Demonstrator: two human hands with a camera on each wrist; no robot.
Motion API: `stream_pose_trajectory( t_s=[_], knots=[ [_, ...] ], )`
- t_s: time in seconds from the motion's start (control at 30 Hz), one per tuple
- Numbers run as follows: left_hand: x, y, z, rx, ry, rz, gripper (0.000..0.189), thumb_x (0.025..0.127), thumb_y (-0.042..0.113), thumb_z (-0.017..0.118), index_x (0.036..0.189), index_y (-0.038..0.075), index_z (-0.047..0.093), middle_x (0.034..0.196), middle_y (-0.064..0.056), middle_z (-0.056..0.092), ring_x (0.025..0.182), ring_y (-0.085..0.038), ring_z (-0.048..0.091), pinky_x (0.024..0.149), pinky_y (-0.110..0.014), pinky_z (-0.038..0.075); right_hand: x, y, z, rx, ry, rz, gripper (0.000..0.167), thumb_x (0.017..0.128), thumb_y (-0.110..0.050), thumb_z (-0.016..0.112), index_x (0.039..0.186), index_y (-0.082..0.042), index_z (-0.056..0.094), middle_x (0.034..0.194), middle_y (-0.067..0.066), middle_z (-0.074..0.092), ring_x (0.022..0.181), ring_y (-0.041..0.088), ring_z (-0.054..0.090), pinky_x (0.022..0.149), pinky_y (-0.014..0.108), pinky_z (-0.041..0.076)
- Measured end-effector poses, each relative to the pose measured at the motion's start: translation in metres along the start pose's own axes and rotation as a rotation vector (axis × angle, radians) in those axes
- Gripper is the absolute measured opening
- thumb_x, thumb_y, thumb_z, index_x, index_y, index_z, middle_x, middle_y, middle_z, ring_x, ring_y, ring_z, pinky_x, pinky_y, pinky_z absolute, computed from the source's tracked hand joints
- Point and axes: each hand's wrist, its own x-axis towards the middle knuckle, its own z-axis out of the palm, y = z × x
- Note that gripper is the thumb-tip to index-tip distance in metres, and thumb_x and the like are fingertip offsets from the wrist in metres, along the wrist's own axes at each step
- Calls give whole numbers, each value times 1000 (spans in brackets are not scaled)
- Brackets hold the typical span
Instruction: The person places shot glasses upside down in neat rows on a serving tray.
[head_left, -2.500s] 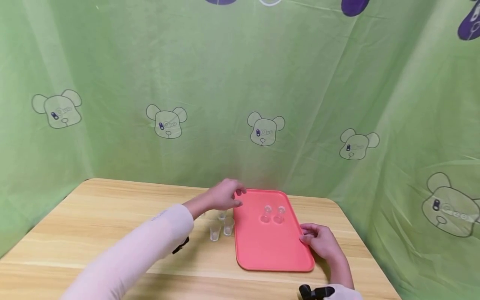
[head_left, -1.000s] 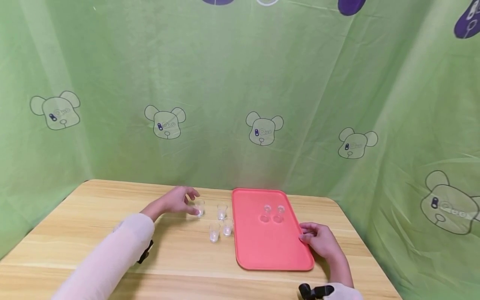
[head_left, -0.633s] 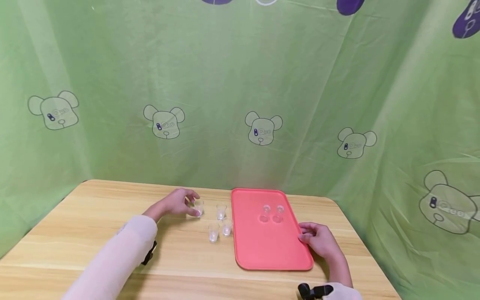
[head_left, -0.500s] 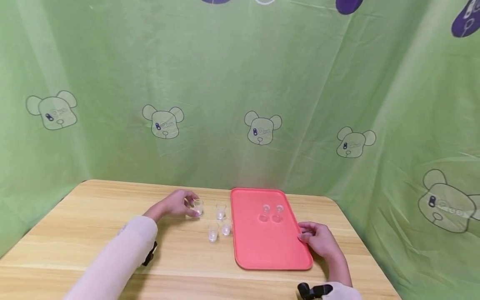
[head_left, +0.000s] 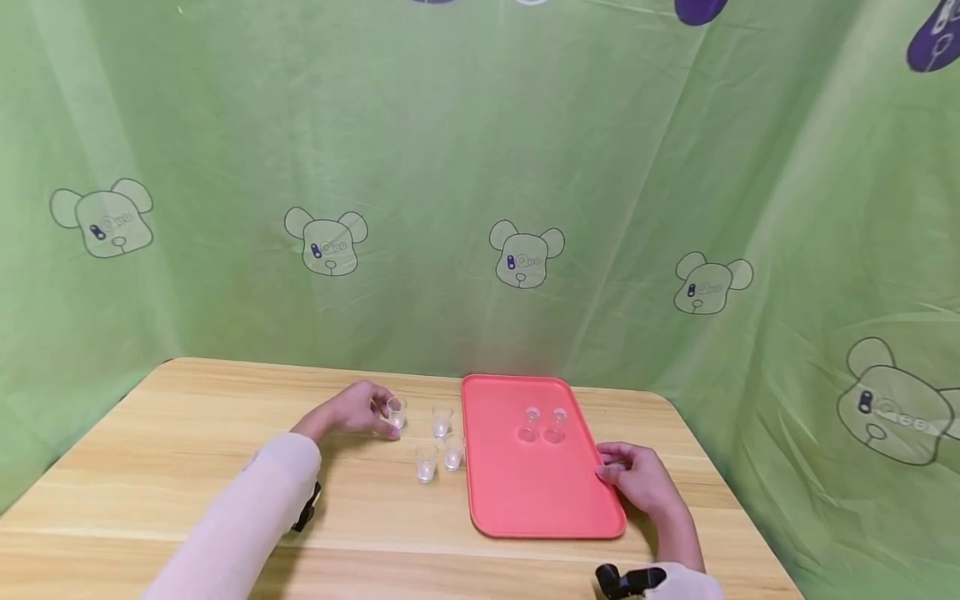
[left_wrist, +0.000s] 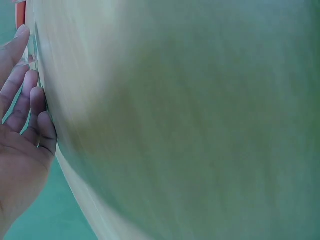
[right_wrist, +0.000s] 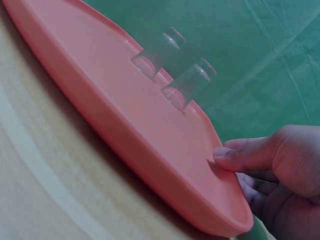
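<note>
Your left hand has gone left since the earliest frame, from the tray's far left edge to the far left glass. Your right hand has stayed at the tray, and the tray has kept its place.

Big green cloth with bear heads on it hangs behind and to the right. In front of it is the wood table. The red tray lies flat on the right part of the table, long side going near to far. You wear pale sleeves, with a black thing by your right wrist.

Your right hand pinches the tray's right edge, thumb on top. Your left hand has its thumb and fingers bent round the far left glass, only as wide as the glass. You cannot tell if that glass is off the table.

Two clear glasses stand side by side on the far part of the tray, wide end down. Three more glasses stand wide end up on the table, left of the tray: one far, two nearer. The right one of the near two is just beside the tray.
</note>
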Motion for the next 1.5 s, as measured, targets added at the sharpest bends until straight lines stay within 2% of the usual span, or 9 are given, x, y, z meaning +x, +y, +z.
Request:
stream_pose_trajectory(
  t_s=[0.5, 0.77, 0.97, 1.07, 1.2, 1.37, 1.5],
  knots=[
    [2, -2, 2, -30, -11, 23, 26, 80, 13, 87, 102, 5, 76, 87, 2, 69, 83, -15, 59, 80, -31, 50, 1, 1, 0, 2, -2, 0, 39, 91, 4, 69, 129, 11, 62, 111, 19, 70, 95, 25, 67, 74, 23, 55],
    [0, 0, 1, -39, -25, 70, 24, 82, 11, 84, 101, 2, 76, 85, 0, 70, 80, -14, 60, 77, -29, 51, -1, 1, 0, -2, 0, 10, 39, 92, 4, 68, 129, 11, 62, 111, 19, 69, 93, 24, 66, 75, 25, 55],
    [-1, 0, -1, -30, -16, 41, 21, 82, 13, 85, 100, 6, 76, 86, 1, 69, 81, -14, 60, 78, -31, 51, 0, 1, 0, 8, -4, 15, 39, 92, 3, 68, 130, 10, 62, 111, 19, 69, 94, 24, 66, 75, 25, 56],
    [-2, 3, -4, -42, -17, 11, 22, 82, 14, 85, 101, 6, 76, 88, 0, 70, 84, -16, 61, 80, -33, 51, 0, 0, 0, 17, -3, 13, 39, 92, 3, 69, 130, 10, 61, 112, 20, 69, 95, 25, 67, 75, 26, 56],
    [-2, 8, -11, -39, -13, 5, 25, 83, 15, 85, 103, 5, 75, 90, -1, 70, 87, -18, 63, 84, -36, 52, 0, 1, 0, 19, 1, 7, 39, 92, 3, 69, 130, 10, 62, 112, 20, 70, 95, 25, 67, 75, 25, 56],
    [1, 11, -19, 14, -17, 47, 20, 84, 16, 84, 99, 6, 75, 92, 0, 72, 89, -17, 65, 87, -37, 53, 1, 2, 1, 22, 3, 2, 39, 92, 4, 69, 129, 11, 62, 111, 20, 70, 94, 25, 67, 74, 25, 56],
    [4, 16, -26, 38, -29, 72, 15, 84, 16, 84, 93, 8, 75, 91, 1, 73, 87, -16, 65, 84, -35, 54, 0, 2, 0, 25, 2, 3, 39, 91, 4, 69, 129, 11, 62, 111, 19, 69, 94, 25, 67, 75, 25, 56]
  ],
)
